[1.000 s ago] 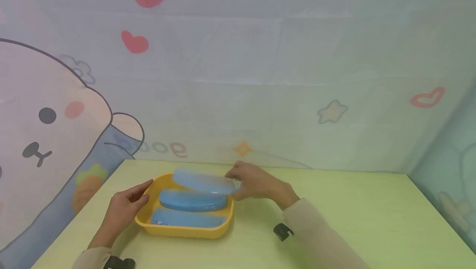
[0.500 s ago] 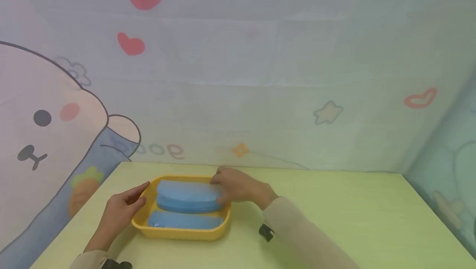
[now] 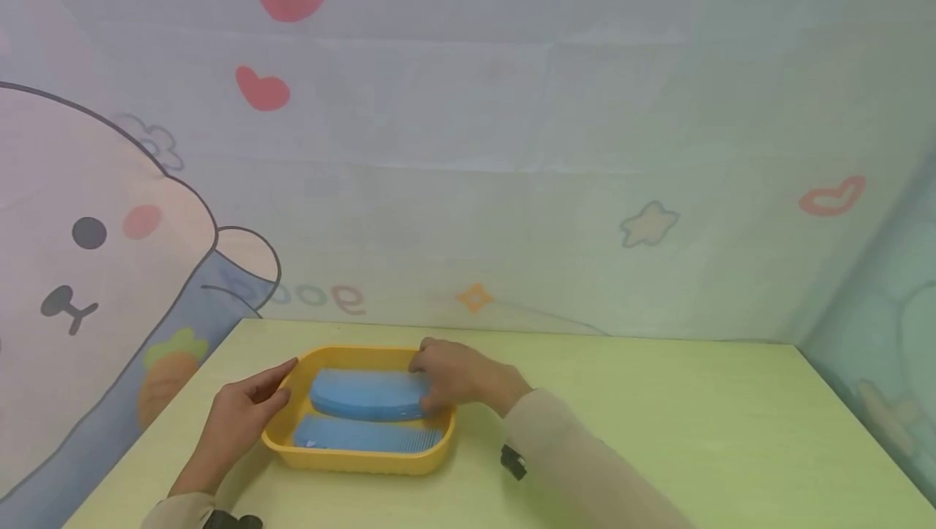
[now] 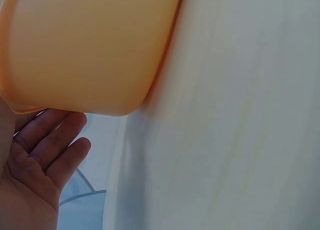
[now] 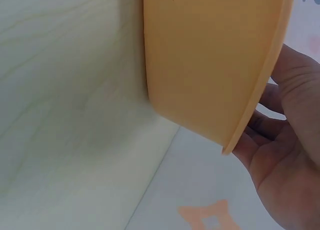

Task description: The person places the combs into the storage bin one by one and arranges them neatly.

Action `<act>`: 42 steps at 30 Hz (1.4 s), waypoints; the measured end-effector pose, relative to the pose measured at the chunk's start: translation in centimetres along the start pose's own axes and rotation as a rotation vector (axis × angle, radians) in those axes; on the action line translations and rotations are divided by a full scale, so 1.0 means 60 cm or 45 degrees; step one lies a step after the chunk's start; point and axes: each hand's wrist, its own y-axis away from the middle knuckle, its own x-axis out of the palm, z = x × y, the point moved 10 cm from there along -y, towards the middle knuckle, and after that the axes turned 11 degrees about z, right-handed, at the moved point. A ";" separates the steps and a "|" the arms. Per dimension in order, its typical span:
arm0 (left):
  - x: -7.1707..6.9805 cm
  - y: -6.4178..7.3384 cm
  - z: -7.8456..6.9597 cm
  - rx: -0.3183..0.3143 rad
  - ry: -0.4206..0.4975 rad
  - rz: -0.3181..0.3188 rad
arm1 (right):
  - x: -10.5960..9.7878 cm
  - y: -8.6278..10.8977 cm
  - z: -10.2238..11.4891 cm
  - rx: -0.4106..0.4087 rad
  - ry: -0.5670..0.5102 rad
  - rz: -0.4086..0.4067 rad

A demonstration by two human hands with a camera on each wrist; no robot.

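A yellow plastic basket (image 3: 351, 462) stands on the table with blue combs inside. My left hand (image 3: 237, 423) pinches its left rim, thumb and fingertips on the edge; in the left wrist view the hand's lower fingers (image 4: 70, 160) stick out past the basket wall. My right hand (image 3: 461, 375) reaches over the right rim and holds the right end of a blue comb (image 3: 358, 383), which lies over another blue piece along the back of the basket. Nearer the front lies one more blue comb (image 3: 351, 434), teeth to the right. The basket wall hides the right fingertips in the right wrist view.
The pale green-yellow table (image 3: 658, 431) stretches to the right of the basket. Behind it hangs a cloth backdrop (image 3: 468, 123) printed with hearts, a star and a bear. Dark wrist cameras sit on both beige sleeves (image 3: 578, 456).
My right hand has brought the comb left and down into the basket, onto the rear blue piece. The left hand stays at the left rim.
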 end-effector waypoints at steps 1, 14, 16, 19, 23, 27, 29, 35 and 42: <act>0.000 0.000 0.000 0.000 -0.002 0.000 | 0.001 -0.002 0.000 0.002 -0.003 0.002; -0.002 0.000 0.000 0.005 -0.021 -0.017 | 0.013 -0.016 0.001 0.018 0.014 0.034; -0.001 0.000 0.000 0.002 -0.016 -0.012 | 0.013 -0.015 0.003 0.017 0.030 0.040; 0.000 0.001 0.001 -0.004 -0.005 -0.007 | 0.017 -0.016 0.005 0.022 0.062 0.059; 0.000 0.002 0.000 -0.016 -0.009 0.000 | 0.020 -0.019 0.004 0.038 0.085 0.074; -0.001 0.001 -0.001 -0.019 -0.010 0.003 | 0.019 -0.019 0.006 0.044 0.092 0.075; 0.000 0.000 -0.002 -0.014 -0.003 0.003 | 0.018 -0.017 0.006 0.052 0.095 0.073; 0.001 -0.002 -0.001 -0.011 -0.002 0.005 | 0.018 -0.012 0.006 0.088 0.095 0.083; 0.000 0.001 -0.001 -0.026 -0.020 0.013 | 0.012 -0.007 0.007 0.081 0.098 0.018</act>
